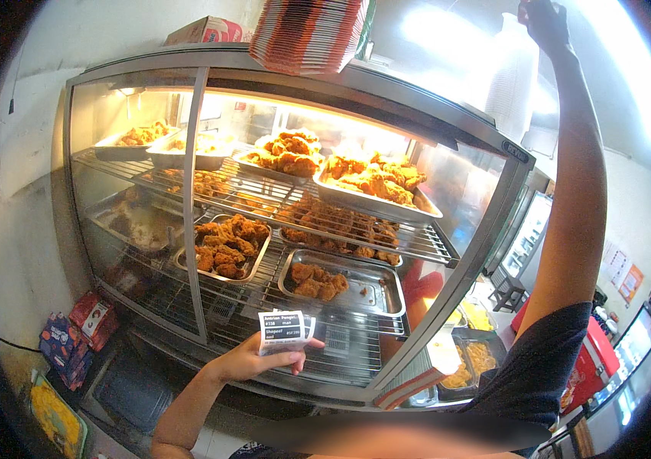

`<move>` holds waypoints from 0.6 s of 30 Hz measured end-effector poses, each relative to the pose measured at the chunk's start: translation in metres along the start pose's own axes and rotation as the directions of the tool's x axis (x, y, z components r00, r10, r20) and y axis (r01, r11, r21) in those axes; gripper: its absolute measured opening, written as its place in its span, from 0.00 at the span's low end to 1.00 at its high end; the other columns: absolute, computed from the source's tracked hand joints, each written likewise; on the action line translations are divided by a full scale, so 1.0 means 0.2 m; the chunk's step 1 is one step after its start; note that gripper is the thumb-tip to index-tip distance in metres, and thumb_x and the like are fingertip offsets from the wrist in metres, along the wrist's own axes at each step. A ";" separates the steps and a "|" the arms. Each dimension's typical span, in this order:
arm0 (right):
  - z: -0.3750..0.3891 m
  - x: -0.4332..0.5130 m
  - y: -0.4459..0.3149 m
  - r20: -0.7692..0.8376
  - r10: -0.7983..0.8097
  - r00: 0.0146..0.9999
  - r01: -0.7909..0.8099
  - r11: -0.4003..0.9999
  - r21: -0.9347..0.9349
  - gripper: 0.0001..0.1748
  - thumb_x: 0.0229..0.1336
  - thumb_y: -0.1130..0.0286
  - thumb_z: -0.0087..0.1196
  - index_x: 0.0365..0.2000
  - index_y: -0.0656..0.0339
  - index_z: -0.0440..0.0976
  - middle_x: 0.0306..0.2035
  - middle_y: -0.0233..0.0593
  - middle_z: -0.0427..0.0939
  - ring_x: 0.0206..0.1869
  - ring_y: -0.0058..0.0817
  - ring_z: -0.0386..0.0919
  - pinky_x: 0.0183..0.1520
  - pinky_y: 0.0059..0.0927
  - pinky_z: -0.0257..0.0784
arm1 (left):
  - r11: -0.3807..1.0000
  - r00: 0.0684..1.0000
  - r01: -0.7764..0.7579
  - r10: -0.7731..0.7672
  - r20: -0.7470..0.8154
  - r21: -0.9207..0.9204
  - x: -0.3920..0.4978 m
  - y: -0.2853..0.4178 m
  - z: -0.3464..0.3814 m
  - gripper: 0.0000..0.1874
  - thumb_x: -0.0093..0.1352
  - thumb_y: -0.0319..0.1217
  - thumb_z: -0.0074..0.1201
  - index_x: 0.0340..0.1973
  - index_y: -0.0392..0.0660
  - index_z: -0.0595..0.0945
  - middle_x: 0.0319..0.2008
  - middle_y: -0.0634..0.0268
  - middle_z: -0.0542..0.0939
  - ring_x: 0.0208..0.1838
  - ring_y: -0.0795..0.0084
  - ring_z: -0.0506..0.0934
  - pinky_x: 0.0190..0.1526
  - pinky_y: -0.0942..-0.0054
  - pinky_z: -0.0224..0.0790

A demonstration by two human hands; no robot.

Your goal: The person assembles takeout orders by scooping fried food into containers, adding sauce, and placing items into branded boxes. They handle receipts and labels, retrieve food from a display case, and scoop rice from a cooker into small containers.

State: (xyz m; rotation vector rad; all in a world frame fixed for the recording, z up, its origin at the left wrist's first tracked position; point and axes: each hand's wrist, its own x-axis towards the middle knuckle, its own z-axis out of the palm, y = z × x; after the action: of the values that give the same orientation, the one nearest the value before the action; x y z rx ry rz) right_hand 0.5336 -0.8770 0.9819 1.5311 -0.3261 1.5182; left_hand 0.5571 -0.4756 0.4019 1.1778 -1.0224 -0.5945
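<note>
Between the thumb and fingers of my left hand are printed paper slips, in front of a glass-fronted heated display cabinet. My right arm reaches high, and my right hand is at the upper end of a tall white stack of what look like disposable containers on the cabinet top; its exact hold is unclear. Behind the glass, metal trays on wire racks bear fried chicken. A lower tray has a few pieces at its left side.
A stack of red-and-white striped paper packaging and a cardboard box rest on the cabinet. More striped packaging and trays of fried food are at the lower right. Printed packets lie lower left, above a container of yellow food.
</note>
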 end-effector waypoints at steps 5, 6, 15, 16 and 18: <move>-0.08 -0.01 -0.05 -0.586 -0.064 0.808 -0.098 0.966 -0.240 0.12 0.60 0.68 0.46 0.43 0.58 0.72 0.49 0.36 0.73 0.59 0.37 0.64 0.58 0.51 0.58 | 0.999 0.997 -0.033 0.035 -0.072 0.038 -0.03 0.08 0.02 0.17 0.70 0.26 0.53 0.54 0.36 0.76 0.38 0.61 0.82 0.40 0.73 0.79 0.47 0.69 0.73; -0.15 -0.02 -0.10 -0.668 -0.015 0.744 -0.157 0.968 -0.196 0.11 0.62 0.68 0.46 0.42 0.58 0.73 0.48 0.38 0.74 0.58 0.38 0.66 0.58 0.50 0.59 | 0.997 0.992 -0.061 0.067 -0.109 0.055 -0.04 0.12 0.02 0.16 0.69 0.26 0.53 0.53 0.36 0.76 0.39 0.60 0.82 0.41 0.73 0.79 0.49 0.69 0.73; -1.35 -0.46 -0.71 -0.329 -0.176 0.928 0.373 0.413 0.831 0.07 0.61 0.73 0.53 0.37 0.58 0.80 0.36 0.38 0.82 0.35 0.23 0.80 0.42 0.29 0.78 | 0.617 0.462 -0.604 0.787 -0.408 0.505 0.03 0.86 0.00 0.16 0.72 0.40 0.48 0.46 0.42 0.74 0.29 0.65 0.75 0.31 0.72 0.76 0.48 0.60 0.72; -1.42 -0.49 -0.75 -0.375 -0.253 0.892 0.447 0.365 0.817 0.07 0.61 0.72 0.53 0.36 0.58 0.80 0.35 0.38 0.82 0.34 0.23 0.80 0.40 0.29 0.79 | 0.506 0.400 -0.618 0.861 -0.313 0.602 0.04 0.95 0.00 0.17 0.71 0.39 0.51 0.49 0.41 0.73 0.30 0.66 0.74 0.32 0.73 0.74 0.47 0.64 0.72; -1.48 -0.50 -0.78 -0.388 -0.353 0.852 0.468 0.178 0.866 0.06 0.60 0.72 0.54 0.35 0.59 0.80 0.34 0.39 0.83 0.33 0.24 0.81 0.39 0.29 0.79 | 0.451 0.385 -0.554 0.884 -0.265 0.700 0.09 1.05 0.05 0.23 0.66 0.41 0.58 0.51 0.41 0.73 0.32 0.65 0.75 0.35 0.76 0.73 0.47 0.69 0.71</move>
State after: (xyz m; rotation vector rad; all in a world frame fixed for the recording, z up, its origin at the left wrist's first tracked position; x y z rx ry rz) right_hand 0.4365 -0.6141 0.7716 2.1419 1.2773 1.3035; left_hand 0.5318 -0.4290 0.6069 1.0532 -1.0233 0.8619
